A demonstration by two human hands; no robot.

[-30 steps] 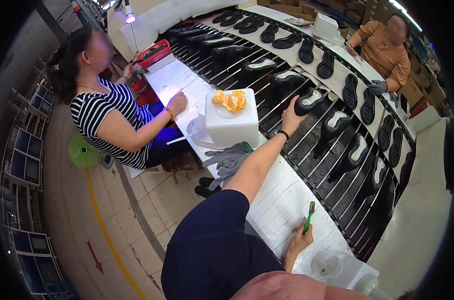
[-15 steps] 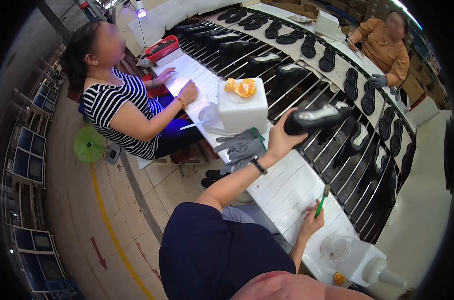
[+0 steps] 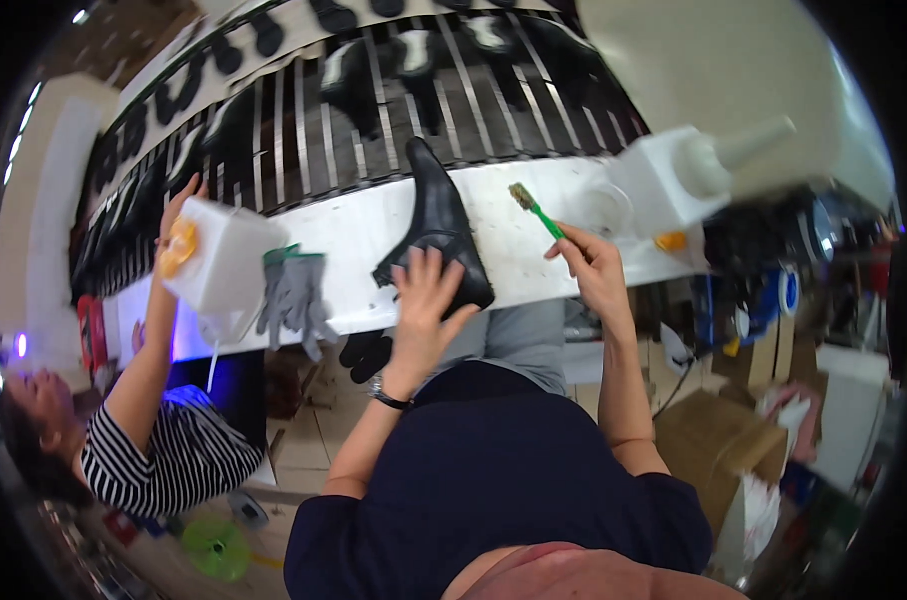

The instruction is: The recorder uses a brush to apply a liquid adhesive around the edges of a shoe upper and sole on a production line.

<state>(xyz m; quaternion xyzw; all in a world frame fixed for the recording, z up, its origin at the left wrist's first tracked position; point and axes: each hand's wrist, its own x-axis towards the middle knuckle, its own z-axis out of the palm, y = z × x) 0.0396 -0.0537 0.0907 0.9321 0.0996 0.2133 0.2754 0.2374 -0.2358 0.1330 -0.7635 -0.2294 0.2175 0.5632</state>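
Observation:
A black ankle boot [image 3: 436, 212] lies on its side on the white bench [image 3: 359, 235], straight in front of me. My left hand [image 3: 429, 300] rests on its lower part with fingers spread and is not wrapped round it. To the right, my right hand [image 3: 596, 265] grips the green handle of a small toothbrush-like brush [image 3: 544, 218]. The brush's brownish bristles point up and to the left, over the bench and apart from the boot. Grey gloves [image 3: 296, 290] with a green cuff lie left of the boot.
Beyond the bench, a rack of metal bars [image 3: 299, 125] carries several black boots. A white container [image 3: 674, 175] with a spout and a clear round dish [image 3: 606, 208] stand at right. At left, a co-worker's arm [image 3: 152, 320] reaches past a white box [image 3: 224, 265] topped with orange peel.
My view has swung to the right. The boot, held up over the rack by my left hand before, now lies on the bench under my spread fingers. The brush stays in my right hand.

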